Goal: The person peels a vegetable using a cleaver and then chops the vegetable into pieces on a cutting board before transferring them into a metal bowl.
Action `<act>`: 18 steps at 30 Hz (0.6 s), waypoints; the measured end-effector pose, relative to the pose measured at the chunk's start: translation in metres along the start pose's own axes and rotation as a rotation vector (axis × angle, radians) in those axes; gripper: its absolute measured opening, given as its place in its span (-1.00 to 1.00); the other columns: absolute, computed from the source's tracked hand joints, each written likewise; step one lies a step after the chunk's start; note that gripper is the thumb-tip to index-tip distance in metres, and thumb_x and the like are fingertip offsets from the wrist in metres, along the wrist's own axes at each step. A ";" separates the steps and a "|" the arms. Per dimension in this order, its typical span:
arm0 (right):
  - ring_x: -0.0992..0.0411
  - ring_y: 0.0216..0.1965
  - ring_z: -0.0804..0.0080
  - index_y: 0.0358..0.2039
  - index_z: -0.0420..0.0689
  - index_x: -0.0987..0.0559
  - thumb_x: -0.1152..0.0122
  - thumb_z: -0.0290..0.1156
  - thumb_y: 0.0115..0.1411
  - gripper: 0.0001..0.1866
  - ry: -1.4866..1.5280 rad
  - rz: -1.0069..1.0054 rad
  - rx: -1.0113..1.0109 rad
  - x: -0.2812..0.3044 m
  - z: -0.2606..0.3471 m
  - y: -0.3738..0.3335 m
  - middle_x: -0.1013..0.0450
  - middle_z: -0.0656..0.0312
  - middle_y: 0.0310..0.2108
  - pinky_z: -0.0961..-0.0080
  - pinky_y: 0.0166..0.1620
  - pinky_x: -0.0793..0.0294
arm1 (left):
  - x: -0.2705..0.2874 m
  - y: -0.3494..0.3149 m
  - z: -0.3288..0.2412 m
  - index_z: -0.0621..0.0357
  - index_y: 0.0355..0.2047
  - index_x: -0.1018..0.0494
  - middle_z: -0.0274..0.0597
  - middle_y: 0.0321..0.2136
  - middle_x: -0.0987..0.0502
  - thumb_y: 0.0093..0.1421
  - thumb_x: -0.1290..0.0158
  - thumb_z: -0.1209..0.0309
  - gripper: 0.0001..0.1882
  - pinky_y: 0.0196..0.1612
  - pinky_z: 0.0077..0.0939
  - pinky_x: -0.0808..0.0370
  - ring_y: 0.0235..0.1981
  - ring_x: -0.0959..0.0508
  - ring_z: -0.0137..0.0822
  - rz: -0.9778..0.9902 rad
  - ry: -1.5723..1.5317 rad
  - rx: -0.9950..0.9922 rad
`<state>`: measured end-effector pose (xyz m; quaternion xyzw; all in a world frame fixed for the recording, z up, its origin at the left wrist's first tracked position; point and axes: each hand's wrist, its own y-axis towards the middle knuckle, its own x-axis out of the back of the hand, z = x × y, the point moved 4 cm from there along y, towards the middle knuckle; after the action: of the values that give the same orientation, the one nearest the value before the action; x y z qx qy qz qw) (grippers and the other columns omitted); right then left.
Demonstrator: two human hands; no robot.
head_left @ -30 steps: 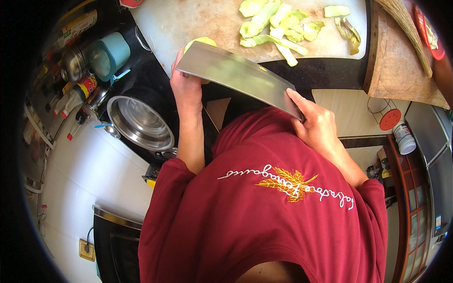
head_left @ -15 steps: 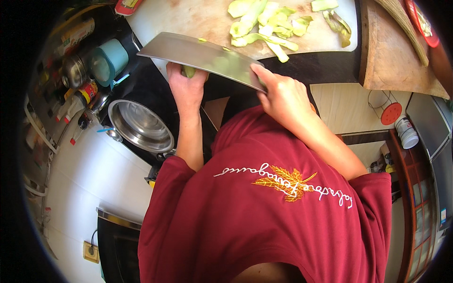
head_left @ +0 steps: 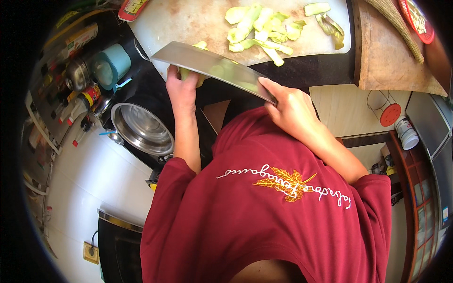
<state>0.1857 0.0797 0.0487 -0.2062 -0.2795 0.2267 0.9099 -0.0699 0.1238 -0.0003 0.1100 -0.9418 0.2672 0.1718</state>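
My right hand (head_left: 291,106) is closed round the handle of a wide-bladed cleaver (head_left: 207,62). Its blade slants up to the left, across and over my left hand (head_left: 181,90). In the fingers of that left hand is a piece of light green vegetable (head_left: 185,74), mostly hidden under the blade; its exact kind I cannot make out. A bit of green shows past the blade's far edge. Beyond the blade, several pale green peelings (head_left: 264,29) lie heaped on a white cutting board (head_left: 181,21), with a browner strip (head_left: 331,30) at the right.
At left stand a steel pot (head_left: 141,128), a blue-green container (head_left: 111,66) and several bottles (head_left: 85,101). A thick wooden board (head_left: 382,61) at right bears a brush-like bundle of stalks (head_left: 398,30) and a red-rimmed basket (head_left: 419,21). The dark counter edge (head_left: 321,70) runs below the boards.
The cleaver and my right hand have moved a little right and nearer to me. My left hand has shifted slightly left and nearer. More green now shows past the blade's far edge.
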 end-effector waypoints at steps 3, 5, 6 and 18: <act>-0.51 -0.32 0.00 0.00 -0.09 -0.47 -0.19 -0.39 0.01 -0.53 0.022 0.004 -0.096 -0.002 -0.014 -0.010 -0.53 -0.02 -0.36 0.17 -0.23 -0.51 | -0.010 -0.005 -0.013 0.38 0.10 -0.28 0.09 0.00 -0.33 -0.12 -0.16 0.37 -0.28 0.12 -0.33 -0.30 0.04 -0.38 -0.04 -0.015 0.300 -0.165; -0.51 -0.30 -0.03 -0.02 -0.11 -0.51 -0.15 -0.41 0.01 -0.55 0.122 0.032 -0.182 -0.002 -0.020 -0.012 -0.53 -0.06 -0.33 0.21 -0.17 -0.52 | -0.016 -0.011 -0.014 0.37 0.11 -0.27 0.10 0.01 -0.32 -0.12 -0.17 0.37 -0.27 0.14 -0.29 -0.29 0.05 -0.37 -0.01 -0.075 0.372 -0.239; -0.51 -0.29 -0.04 -0.03 -0.12 -0.52 -0.14 -0.42 0.01 -0.56 0.171 0.070 -0.240 0.001 -0.021 -0.013 -0.53 -0.07 -0.33 0.22 -0.16 -0.52 | -0.021 -0.012 -0.018 0.38 0.11 -0.26 0.13 0.02 -0.30 -0.13 -0.17 0.38 -0.26 0.12 -0.28 -0.30 0.04 -0.37 0.00 -0.093 0.423 -0.251; -0.56 -0.38 0.10 -0.09 -0.18 -0.56 -0.02 -0.48 0.01 -0.60 0.380 0.167 -0.306 0.007 -0.023 0.018 -0.52 -0.12 -0.44 0.33 -0.21 -0.49 | -0.049 -0.031 -0.025 0.21 0.16 -0.23 0.05 0.07 -0.25 -0.24 -0.16 0.52 -0.17 0.15 -0.09 -0.17 0.08 -0.23 0.08 -0.114 0.698 -0.516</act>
<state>0.1991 0.0917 0.0253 -0.4027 -0.1166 0.2134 0.8824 -0.0091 0.1171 0.0151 0.0186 -0.8557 0.0342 0.5160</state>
